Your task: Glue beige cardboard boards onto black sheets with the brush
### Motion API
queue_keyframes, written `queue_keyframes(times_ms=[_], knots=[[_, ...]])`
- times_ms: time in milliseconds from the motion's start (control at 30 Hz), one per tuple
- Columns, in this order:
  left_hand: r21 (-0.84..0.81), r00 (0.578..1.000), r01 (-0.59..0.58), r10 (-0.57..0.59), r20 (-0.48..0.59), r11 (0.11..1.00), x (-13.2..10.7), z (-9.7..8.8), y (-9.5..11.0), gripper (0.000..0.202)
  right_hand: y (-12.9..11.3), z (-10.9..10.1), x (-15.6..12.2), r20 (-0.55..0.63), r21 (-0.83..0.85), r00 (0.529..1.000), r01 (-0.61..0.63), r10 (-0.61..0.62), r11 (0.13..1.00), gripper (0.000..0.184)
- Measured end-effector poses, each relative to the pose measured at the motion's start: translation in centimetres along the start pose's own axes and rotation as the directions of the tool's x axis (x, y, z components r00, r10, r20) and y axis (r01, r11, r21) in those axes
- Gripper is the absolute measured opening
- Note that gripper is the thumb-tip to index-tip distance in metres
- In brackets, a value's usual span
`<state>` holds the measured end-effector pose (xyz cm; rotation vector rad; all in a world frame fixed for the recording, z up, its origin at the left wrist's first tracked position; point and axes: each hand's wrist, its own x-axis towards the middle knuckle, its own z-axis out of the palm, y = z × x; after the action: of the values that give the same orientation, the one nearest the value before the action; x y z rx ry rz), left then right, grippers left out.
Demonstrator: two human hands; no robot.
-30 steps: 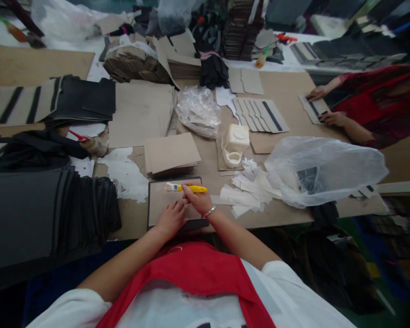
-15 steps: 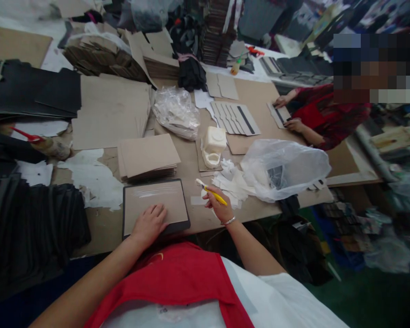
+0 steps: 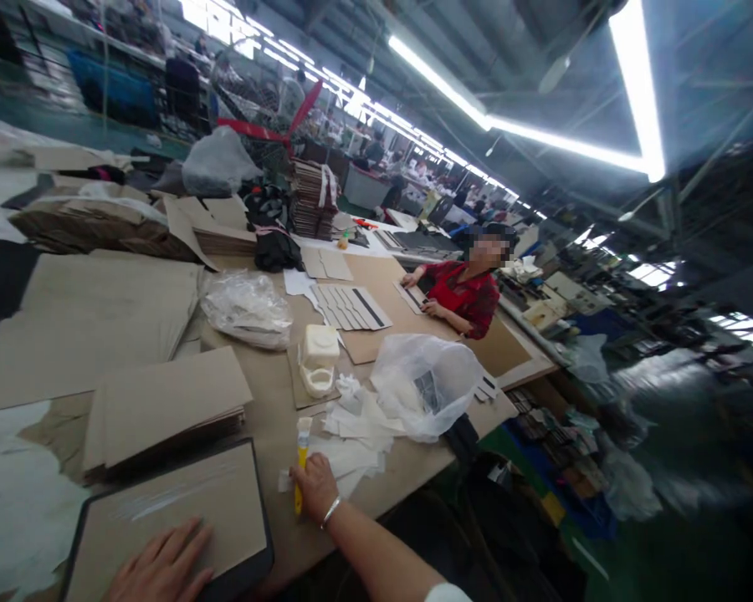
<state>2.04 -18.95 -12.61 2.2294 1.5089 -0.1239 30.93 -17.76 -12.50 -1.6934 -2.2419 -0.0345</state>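
My left hand [image 3: 163, 564] lies flat, fingers spread, on a tan cardboard panel [image 3: 226, 510] backed by a larger black sheet [image 3: 264, 562]. Pale glossy streaks run across the panel's upper part. A yellow-handled brush [image 3: 302, 456] is gripped in my right hand [image 3: 317, 487], its pale bristles pointing away from me. Beyond the brush stands a cream plastic container [image 3: 320, 351] with an opening at its near side. White paper strips [image 3: 351, 464] lie beside my right hand. A stack of tan cardboard sheets [image 3: 169, 401] sits just behind the panel.
A clear plastic bag [image 3: 427, 380] rests right of the strips, and another crumpled bag [image 3: 248, 309] lies behind the stack. Across the table, a person in red [image 3: 461, 293] handles a card piece. Notched cards [image 3: 348, 307] are laid out between us.
My view has swung up and to the right, showing more of the hall. The brush has turned more upright in my right hand. My left hand stays on the panel.
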Motion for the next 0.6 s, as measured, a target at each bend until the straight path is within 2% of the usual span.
queue_keyframes(times_ms=[100, 167, 200, 267, 367, 433, 500, 533, 600], knots=[[-0.225, 0.969, -0.026, -0.031, -0.244, 0.974, -1.1, -3.0, 1.4, 0.048, -1.3, -2.2, 1.3, -0.075, 0.074, 0.996, -0.036, 0.042, 0.997, 0.013], [-0.41, 0.939, -0.082, -0.068, -0.337, 0.909, -1.1, -5.6, 3.3, 0.049, -2.3, -3.5, 2.6, -0.089, 0.175, 0.991, -0.085, 0.102, 0.981, 0.014], [-0.519, 0.942, -0.084, -0.103, -0.32, 0.851, -0.6, -6.7, 4.3, 0.052, -2.8, -4.1, 3.3, -0.091, 0.23, 0.989, -0.096, 0.12, 0.968, 0.016], [-0.736, 0.95, -0.034, -0.206, -0.233, 0.676, 0.8, -8.5, 5.9, 0.059, -4.0, -4.9, 4.9, -0.137, 0.35, 0.984, -0.055, 0.11, 0.935, 0.019], [-0.912, 0.923, 0.004, -0.353, -0.155, 0.411, 2.3, -10.4, 7.1, 0.053, -6.6, -6.4, 6.5, -0.188, 0.45, 0.982, 0.082, 0.004, 0.889, 0.018], [-0.957, 0.908, -0.012, -0.397, -0.132, 0.29, 2.4, -11.2, 7.2, 0.036, -8.0, -7.1, 7.0, -0.237, 0.44, 0.967, 0.189, -0.09, 0.878, 0.015], [-0.987, 0.92, -0.026, -0.382, -0.085, 0.158, 2.5, -11.6, 6.6, 0.029, -8.7, -6.8, 7.6, -0.251, 0.459, 0.958, 0.245, -0.14, 0.854, 0.018], [-0.992, 0.926, -0.046, -0.368, -0.087, 0.118, 2.5, -11.5, 6.1, 0.029, -8.9, -6.4, 8.0, -0.28, 0.477, 0.949, 0.268, -0.144, 0.837, 0.02], [-0.993, 0.928, -0.081, -0.356, -0.107, 0.089, 2.3, -11.4, 4.8, 0.03, -9.4, -5.4, 8.9, -0.234, 0.557, 0.964, 0.238, -0.124, 0.796, 0.031]])
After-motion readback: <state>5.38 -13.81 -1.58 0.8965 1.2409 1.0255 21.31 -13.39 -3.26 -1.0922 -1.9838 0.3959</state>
